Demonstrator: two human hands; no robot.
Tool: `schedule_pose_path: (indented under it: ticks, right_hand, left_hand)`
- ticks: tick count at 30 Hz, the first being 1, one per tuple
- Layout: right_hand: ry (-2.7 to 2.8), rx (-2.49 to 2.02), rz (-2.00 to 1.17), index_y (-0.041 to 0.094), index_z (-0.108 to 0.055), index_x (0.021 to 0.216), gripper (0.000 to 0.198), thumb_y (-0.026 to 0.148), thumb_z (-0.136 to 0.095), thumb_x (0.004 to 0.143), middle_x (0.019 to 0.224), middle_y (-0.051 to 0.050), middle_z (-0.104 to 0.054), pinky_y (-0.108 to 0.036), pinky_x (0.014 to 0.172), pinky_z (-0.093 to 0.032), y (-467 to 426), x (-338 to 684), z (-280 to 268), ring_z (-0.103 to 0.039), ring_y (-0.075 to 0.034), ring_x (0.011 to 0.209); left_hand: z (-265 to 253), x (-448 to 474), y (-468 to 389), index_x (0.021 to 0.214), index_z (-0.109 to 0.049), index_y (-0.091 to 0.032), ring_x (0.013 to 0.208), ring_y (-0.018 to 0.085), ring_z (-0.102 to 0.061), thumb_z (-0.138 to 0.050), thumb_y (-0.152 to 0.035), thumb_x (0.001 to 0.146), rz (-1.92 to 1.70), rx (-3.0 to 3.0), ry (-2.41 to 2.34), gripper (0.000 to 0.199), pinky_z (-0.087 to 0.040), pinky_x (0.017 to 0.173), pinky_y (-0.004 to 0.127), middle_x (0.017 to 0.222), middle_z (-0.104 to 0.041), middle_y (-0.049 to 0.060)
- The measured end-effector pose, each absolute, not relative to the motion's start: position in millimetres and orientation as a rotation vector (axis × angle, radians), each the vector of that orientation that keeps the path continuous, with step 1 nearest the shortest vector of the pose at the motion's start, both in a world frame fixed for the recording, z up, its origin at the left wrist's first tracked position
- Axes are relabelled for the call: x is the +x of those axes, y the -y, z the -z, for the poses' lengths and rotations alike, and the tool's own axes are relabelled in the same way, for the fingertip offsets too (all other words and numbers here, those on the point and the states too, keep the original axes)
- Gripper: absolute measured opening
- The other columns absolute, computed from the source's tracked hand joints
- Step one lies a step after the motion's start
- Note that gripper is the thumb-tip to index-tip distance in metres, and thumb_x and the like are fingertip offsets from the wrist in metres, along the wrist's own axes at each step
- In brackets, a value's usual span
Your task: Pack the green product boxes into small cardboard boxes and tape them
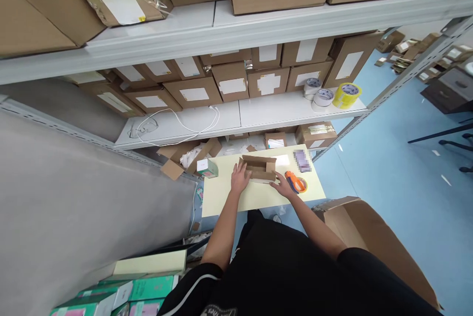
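Observation:
A small open-topped cardboard box (261, 175) rests on the cream table (221, 198), with its flaps up and its inside facing me. My left hand (240, 179) grips the left end of this box, fingers over its edge. At the right end, my right hand (283, 187) holds the near corner. Just right of that hand lies an orange and blue tape dispenser (294, 182) with a yellow roll. A green and white carton (207, 168) stands at the table's left side. White paper (283, 160) and a pixelated purple item (302, 161) lie behind the dispenser.
Shelves (273, 109) ahead carry labelled cardboard boxes, a white cable (177, 118) and tape rolls (346, 95). A large open carton (369, 237) stands on the floor at right. Green cartons (151, 287) are stacked at lower left, beside a grey wall (92, 183).

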State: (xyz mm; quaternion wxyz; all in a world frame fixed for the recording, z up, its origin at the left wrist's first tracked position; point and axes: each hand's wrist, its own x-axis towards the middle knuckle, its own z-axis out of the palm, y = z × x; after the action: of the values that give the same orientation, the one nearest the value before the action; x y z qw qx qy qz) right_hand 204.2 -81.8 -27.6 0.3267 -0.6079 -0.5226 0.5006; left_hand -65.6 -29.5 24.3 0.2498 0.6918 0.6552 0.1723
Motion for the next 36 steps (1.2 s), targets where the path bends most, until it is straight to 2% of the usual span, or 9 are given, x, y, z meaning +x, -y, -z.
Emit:
schedule_pose_path:
  ticks: [5,7,10,13,16,20,27,31,36]
  right_hand:
    - [1.424,-1.637,-1.314,0.023,-0.070,0.083,0.027,0.049,-0.063,0.087,0.147,-0.013,-0.063,-0.047,0.116,-0.042,75.3,207.3,18.4,-0.054,-0.031,0.141]
    - [1.429,-1.652,-1.302,0.023,-0.067,0.077,0.027,0.047,-0.061,0.090,0.149,-0.012,-0.062,-0.045,0.115,-0.043,74.6,207.1,16.6,-0.056,-0.030,0.140]
    - [1.487,-1.673,-1.284,0.023,-0.066,0.071,0.027,0.040,-0.061,0.091,0.150,-0.011,-0.061,-0.044,0.109,-0.049,75.0,204.0,16.3,-0.060,-0.030,0.135]
    - [1.555,-1.700,-1.225,0.023,-0.074,0.088,0.010,0.028,-0.066,0.085,0.143,-0.010,-0.064,-0.044,0.107,-0.050,74.4,197.5,16.7,-0.060,-0.030,0.134]
    - [1.577,-1.819,-1.121,0.024,-0.069,0.127,0.047,0.021,-0.070,0.080,0.147,-0.010,-0.058,-0.041,0.106,-0.050,69.9,184.6,15.5,-0.060,-0.030,0.130]
    - [1.630,-2.097,-0.946,0.027,-0.048,0.152,0.076,0.024,-0.074,0.081,0.151,-0.015,-0.050,-0.040,0.098,-0.052,53.8,159.0,9.8,-0.057,-0.033,0.127]
    - [1.797,-2.224,-0.942,0.022,-0.032,0.162,0.068,0.027,-0.056,0.097,0.134,-0.024,-0.059,-0.049,0.094,-0.050,17.7,167.1,-6.5,-0.068,-0.038,0.112]
    - [1.877,-2.256,-0.887,0.023,-0.038,0.156,0.069,0.041,-0.064,0.095,0.132,-0.021,-0.060,-0.046,0.093,-0.050,12.7,174.1,-9.0,-0.065,-0.038,0.117]
    - [1.819,-2.288,-0.882,0.021,-0.044,0.151,0.060,0.030,-0.058,0.094,0.123,-0.018,-0.066,-0.044,0.092,-0.052,5.8,164.9,0.7,-0.069,-0.033,0.107]
  left_hand:
    - [-11.6,-80.1,11.1,0.106,-0.080,-0.022,0.155,0.032,-0.036,-0.047,-0.056,0.100,-0.175,1.741,-1.798,0.048,-0.023,0.130,0.048,0.163,-0.048,0.009]
    - [-6.0,-86.6,14.0,0.121,-0.076,-0.025,0.161,0.033,-0.022,-0.065,-0.058,0.091,-0.153,1.774,-1.761,0.046,-0.021,0.130,0.050,0.169,-0.038,0.007]
    - [1.0,-91.8,21.1,0.146,-0.059,-0.027,0.162,0.042,0.000,-0.085,-0.062,0.069,-0.098,1.778,-1.776,0.088,-0.020,0.126,0.062,0.175,-0.020,0.010]
    - [10.4,-90.4,28.8,0.146,-0.057,-0.024,0.161,0.048,0.003,-0.092,-0.065,0.057,-0.015,1.759,-1.819,0.104,-0.016,0.122,0.072,0.172,-0.027,0.021]
    - [23.5,-83.2,39.9,0.135,-0.064,-0.021,0.160,0.047,-0.011,-0.088,-0.068,0.064,-0.065,1.732,-1.832,0.088,-0.022,0.121,0.069,0.162,-0.043,0.025]
    - [36.1,-68.6,58.8,0.117,-0.069,-0.020,0.156,0.038,-0.033,-0.078,-0.062,0.082,-0.333,1.737,-1.826,0.055,-0.042,0.118,0.052,0.171,-0.029,0.020]
    - [29.9,-51.3,61.9,0.105,-0.072,-0.023,0.138,0.035,-0.057,-0.077,-0.053,0.087,-0.365,1.703,-1.905,0.035,-0.051,0.110,0.048,0.171,-0.032,0.013]
    - [33.0,-47.4,56.2,0.099,-0.073,-0.022,0.143,0.038,-0.052,-0.082,-0.050,0.082,-0.416,1.630,-1.918,0.035,-0.050,0.112,0.049,0.169,-0.035,0.013]
    - [39.1,-61.6,62.3,0.088,-0.073,-0.023,0.141,0.037,-0.053,-0.085,-0.045,0.080,-0.506,1.563,-1.979,0.026,-0.048,0.116,0.049,0.163,-0.044,0.011]
